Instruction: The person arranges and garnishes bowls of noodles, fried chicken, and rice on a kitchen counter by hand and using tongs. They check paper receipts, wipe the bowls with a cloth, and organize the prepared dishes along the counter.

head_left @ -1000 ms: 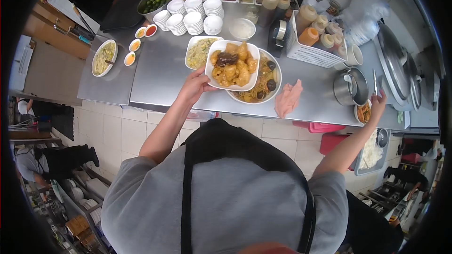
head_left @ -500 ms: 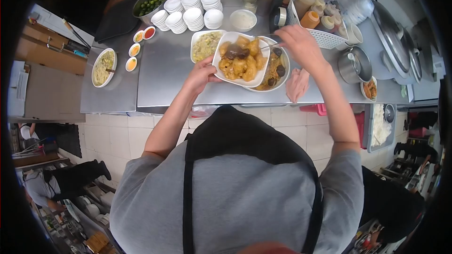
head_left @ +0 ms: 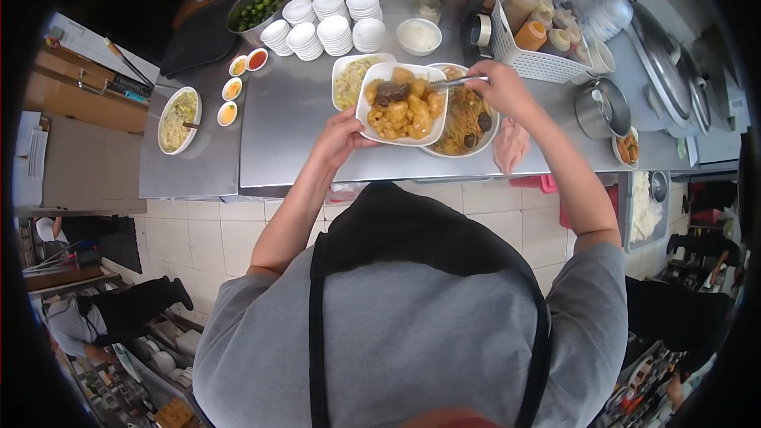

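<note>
Your left hand [head_left: 342, 136] grasps the white bowl [head_left: 365, 97] by its left edge; hold it level. Glazed pieces [head_left: 412, 115] lie right of those fingers. Steady the metal tongs [head_left: 461, 80] extending leftward from your right hand's [head_left: 501, 89] grasping fingers.

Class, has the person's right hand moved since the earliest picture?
Yes: the right hand has crossed from the right of the metal pot to its left.

Bright light puts a soft sheen on the steel tabletop [head_left: 277, 115] and glints on the glazed food [head_left: 411, 116]. Fisheye distortion bends the edges into black.
</note>
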Demonstrator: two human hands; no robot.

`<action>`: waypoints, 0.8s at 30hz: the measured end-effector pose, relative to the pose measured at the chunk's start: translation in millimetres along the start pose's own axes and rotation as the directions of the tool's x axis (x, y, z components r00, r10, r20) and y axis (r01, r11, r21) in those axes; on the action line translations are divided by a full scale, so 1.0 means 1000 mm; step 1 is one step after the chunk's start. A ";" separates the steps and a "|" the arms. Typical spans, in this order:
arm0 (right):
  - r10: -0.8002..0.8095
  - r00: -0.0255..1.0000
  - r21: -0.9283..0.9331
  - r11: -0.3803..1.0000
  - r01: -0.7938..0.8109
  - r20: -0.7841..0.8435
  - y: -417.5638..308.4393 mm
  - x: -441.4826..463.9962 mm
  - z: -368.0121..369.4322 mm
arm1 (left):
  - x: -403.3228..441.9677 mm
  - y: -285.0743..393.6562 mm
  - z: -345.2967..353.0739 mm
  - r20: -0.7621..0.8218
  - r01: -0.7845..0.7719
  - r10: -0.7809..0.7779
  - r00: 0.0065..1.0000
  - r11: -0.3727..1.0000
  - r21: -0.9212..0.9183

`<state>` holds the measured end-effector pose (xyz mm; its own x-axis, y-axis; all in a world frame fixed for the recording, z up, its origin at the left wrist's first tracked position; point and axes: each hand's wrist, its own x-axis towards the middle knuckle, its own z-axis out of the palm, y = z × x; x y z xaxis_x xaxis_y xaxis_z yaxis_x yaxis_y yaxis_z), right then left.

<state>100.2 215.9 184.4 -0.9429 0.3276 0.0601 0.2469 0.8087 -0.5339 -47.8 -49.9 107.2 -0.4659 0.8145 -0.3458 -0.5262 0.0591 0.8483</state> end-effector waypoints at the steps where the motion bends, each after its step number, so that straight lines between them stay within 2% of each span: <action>1: -0.001 1.000 0.000 1.000 0.001 -0.003 0.000 -0.003 0.003 | 0.001 -0.001 -0.002 -0.005 0.001 -0.001 1.000 1.000 -0.017; 4: 0.013 1.000 0.059 0.998 -0.014 0.008 0.003 -0.010 0.008 | 0.004 -0.002 -0.004 -0.008 -0.003 0.002 1.000 1.000 -0.025; 6: -0.101 0.992 0.034 0.994 0.104 -0.073 0.004 -0.012 0.009 | 0.004 -0.003 -0.004 -0.012 -0.004 0.004 1.000 1.000 -0.021; 7: -0.103 0.992 0.032 0.994 0.106 -0.071 0.003 -0.013 0.007 | 0.005 -0.003 -0.003 -0.023 0.000 0.000 1.000 1.000 -0.013; 9: -0.207 0.970 -0.086 0.977 0.197 -0.130 -0.007 -0.016 -0.003 | 0.003 -0.001 0.001 -0.036 0.004 -0.004 0.999 1.000 -0.006; 10: -0.208 0.970 -0.086 0.976 0.198 -0.130 -0.010 -0.017 -0.007 | 0.001 0.002 0.005 -0.039 0.004 -0.004 0.999 1.000 0.005; 12: -0.352 0.921 -0.262 0.916 0.304 -0.164 -0.015 -0.017 -0.013 | 0.000 0.003 0.007 -0.039 0.001 0.000 0.999 1.000 0.017; 13: -0.354 0.920 -0.264 0.915 0.304 -0.166 -0.015 -0.017 -0.011 | 0.002 0.001 0.005 -0.043 0.004 -0.002 0.999 1.000 0.030; 15: -0.501 0.844 -0.388 0.828 0.405 -0.189 -0.015 -0.015 -0.002 | 0.004 0.001 0.006 -0.042 0.000 0.001 0.999 0.999 0.046; 20: -0.569 0.810 -0.450 0.767 0.457 -0.146 -0.018 -0.014 0.003 | 0.005 0.001 0.006 -0.041 0.014 -0.013 0.999 0.999 0.044; 24: -0.503 0.849 -0.356 0.832 0.425 -0.161 -0.024 -0.025 -0.005 | 0.002 0.003 0.003 -0.032 0.003 -0.003 0.999 1.000 0.020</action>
<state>119.2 190.8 200.4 -0.8887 -0.0497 0.4558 -0.1157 0.9862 -0.1181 -48.0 -45.7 110.1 -0.4874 0.7951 -0.3608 -0.5131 0.0735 0.8552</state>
